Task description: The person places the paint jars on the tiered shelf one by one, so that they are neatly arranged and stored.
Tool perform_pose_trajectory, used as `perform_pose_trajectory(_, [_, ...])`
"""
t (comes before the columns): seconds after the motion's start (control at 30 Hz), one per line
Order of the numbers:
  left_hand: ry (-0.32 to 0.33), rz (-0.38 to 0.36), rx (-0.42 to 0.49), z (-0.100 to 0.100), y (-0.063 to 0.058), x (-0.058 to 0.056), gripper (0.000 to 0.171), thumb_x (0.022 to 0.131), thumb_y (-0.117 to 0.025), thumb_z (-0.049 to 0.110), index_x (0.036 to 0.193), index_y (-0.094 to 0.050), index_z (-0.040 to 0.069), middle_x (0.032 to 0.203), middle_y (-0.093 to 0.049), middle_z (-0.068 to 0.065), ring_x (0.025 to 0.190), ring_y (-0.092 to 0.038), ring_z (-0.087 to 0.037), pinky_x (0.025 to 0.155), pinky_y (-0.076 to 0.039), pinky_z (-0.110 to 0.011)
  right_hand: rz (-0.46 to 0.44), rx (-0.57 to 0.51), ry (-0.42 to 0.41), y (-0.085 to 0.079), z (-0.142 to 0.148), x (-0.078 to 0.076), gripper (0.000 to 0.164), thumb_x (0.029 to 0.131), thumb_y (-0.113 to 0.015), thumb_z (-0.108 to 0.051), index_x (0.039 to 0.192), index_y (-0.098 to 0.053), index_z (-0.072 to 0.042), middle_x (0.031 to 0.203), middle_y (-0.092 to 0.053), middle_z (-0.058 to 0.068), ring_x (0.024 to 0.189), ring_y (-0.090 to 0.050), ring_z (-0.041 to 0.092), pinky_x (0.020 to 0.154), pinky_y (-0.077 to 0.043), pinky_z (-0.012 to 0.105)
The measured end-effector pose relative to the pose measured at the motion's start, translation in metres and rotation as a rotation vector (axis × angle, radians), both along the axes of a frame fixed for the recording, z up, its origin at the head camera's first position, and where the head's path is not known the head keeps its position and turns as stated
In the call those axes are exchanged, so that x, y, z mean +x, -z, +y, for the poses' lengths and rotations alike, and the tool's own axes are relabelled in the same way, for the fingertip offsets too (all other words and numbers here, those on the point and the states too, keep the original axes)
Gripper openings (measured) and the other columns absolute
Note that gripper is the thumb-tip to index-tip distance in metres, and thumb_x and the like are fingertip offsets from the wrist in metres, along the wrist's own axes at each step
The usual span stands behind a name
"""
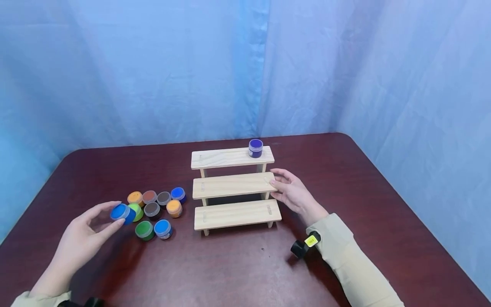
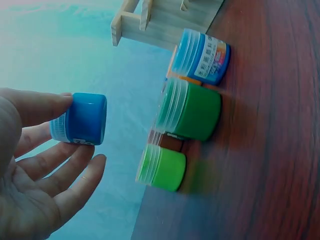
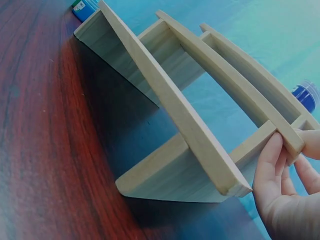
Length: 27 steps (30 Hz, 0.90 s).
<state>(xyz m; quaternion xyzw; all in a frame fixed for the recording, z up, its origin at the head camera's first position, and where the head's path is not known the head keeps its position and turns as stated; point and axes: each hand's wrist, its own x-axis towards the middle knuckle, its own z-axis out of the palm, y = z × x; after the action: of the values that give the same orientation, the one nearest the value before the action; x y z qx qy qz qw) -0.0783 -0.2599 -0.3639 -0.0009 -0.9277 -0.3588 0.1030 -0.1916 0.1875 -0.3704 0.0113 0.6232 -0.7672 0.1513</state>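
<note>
Between thumb and fingers, my left hand pinches a blue paint jar in the air. In the left wrist view that blue jar is tilted sideways, apart from the others. My right hand grips the right end of the middle step of a three-tier wooden stand. The right wrist view shows the thumb and fingers around that step's end. A purple paint jar stands on the top step, toward its right end.
Left of the stand, several paint jars cluster on the dark red table, among them a green jar, a light blue jar and an orange jar. A blue curtain hangs behind the table's far edge.
</note>
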Motion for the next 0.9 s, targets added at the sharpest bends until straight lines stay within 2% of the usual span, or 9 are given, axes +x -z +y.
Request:
perform_pose_trajectory(0.17, [-0.022,0.069,0.045,0.007,-0.002,-0.007,0.046,0.087,-0.07,0.022,0.128,-0.056,0.005,0.11,-0.063,-0.017,0.079,-0.05,0.025,0.064,-0.045,0.0,-0.004,-0.007,-0.004,0.001,0.001,0.0,0.046,0.097,-0.045,0.001,0.14,-0.03,0.0,0.097,-0.054,-0.004,0.078,-0.058,0.006,0.069,-0.049,0.021])
perform_pose_trajectory(0.2, [-0.024,0.09,0.051,0.005,0.005,-0.011,0.047,0.086,-0.07,0.024,0.129,-0.056,0.009,0.111,-0.063,-0.011,0.08,-0.051,0.024,0.065,-0.046,-0.001,-0.004,-0.008,-0.004,0.001,0.001,0.0,0.044,0.097,-0.045,0.001,0.139,-0.033,-0.001,0.097,-0.054,-0.004,0.078,-0.058,0.006,0.069,-0.049,0.021])
perform_pose_trajectory(0.3, [-0.013,0.117,0.084,0.011,-0.002,-0.012,0.047,0.086,-0.07,0.02,0.129,-0.056,0.009,0.11,-0.061,0.01,0.081,-0.051,0.024,0.066,-0.046,-0.001,-0.002,-0.008,-0.008,0.0,0.0,0.0,0.044,0.097,-0.045,0.001,0.138,-0.033,-0.001,0.097,-0.054,-0.004,0.078,-0.057,0.006,0.069,-0.048,0.021])
perform_pose_trajectory(0.4, [-0.002,0.15,0.109,0.019,-0.006,-0.013,0.046,0.086,-0.07,0.02,0.128,-0.057,0.009,0.103,-0.048,0.033,0.083,-0.052,0.024,0.068,-0.046,-0.001,0.001,-0.006,-0.01,-0.001,-0.001,-0.001,0.044,0.096,-0.045,0.001,0.139,-0.032,-0.001,0.097,-0.053,-0.004,0.078,-0.057,0.006,0.069,-0.048,0.021])
perform_pose_trajectory(0.43, [0.003,0.152,0.123,0.026,-0.016,-0.01,0.045,0.086,-0.07,0.016,0.127,-0.057,0.005,0.102,-0.047,0.035,0.083,-0.051,0.024,0.068,-0.045,0.0,0.001,-0.006,-0.011,-0.002,-0.001,-0.001,0.046,0.096,-0.045,0.001,0.14,-0.03,0.001,0.097,-0.053,-0.004,0.078,-0.057,0.006,0.069,-0.048,0.021])
perform_pose_trajectory(0.47, [0.01,0.162,0.129,0.028,-0.017,-0.011,0.045,0.086,-0.07,0.015,0.127,-0.057,0.004,0.101,-0.047,0.036,0.084,-0.051,0.024,0.069,-0.045,0.0,0.001,-0.006,-0.01,-0.002,-0.001,-0.001,0.047,0.096,-0.045,0.001,0.14,-0.029,0.001,0.097,-0.053,-0.004,0.078,-0.057,0.006,0.069,-0.048,0.021])
perform_pose_trajectory(0.67, [0.018,0.189,0.148,0.036,-0.017,-0.019,0.044,0.085,-0.071,0.015,0.126,-0.058,0.005,0.104,-0.053,0.027,0.085,-0.053,0.021,0.07,-0.046,-0.001,-0.003,-0.005,-0.001,-0.002,-0.001,-0.001,0.047,0.097,-0.044,0.002,0.141,-0.028,0.001,0.097,-0.053,-0.004,0.077,-0.057,0.006,0.068,-0.048,0.021])
perform_pose_trajectory(0.8, [-0.004,0.194,0.166,0.032,-0.002,-0.033,0.046,0.083,-0.073,0.02,0.127,-0.059,0.012,0.11,-0.062,0.005,0.087,-0.055,0.014,0.071,-0.045,0.0,-0.002,-0.011,0.003,-0.002,-0.001,0.0,0.047,0.097,-0.044,0.001,0.141,-0.028,0.001,0.096,-0.054,-0.004,0.077,-0.058,0.006,0.068,-0.048,0.02])
perform_pose_trajectory(0.9, [0.025,0.193,0.204,0.029,0.006,-0.044,0.048,0.083,-0.073,0.024,0.128,-0.059,0.016,0.116,-0.063,-0.005,0.089,-0.059,0.009,0.072,-0.046,-0.001,-0.005,-0.02,0.004,-0.001,-0.001,0.001,0.046,0.097,-0.044,0.001,0.14,-0.029,0.001,0.095,-0.054,-0.005,0.077,-0.057,0.006,0.068,-0.048,0.02])
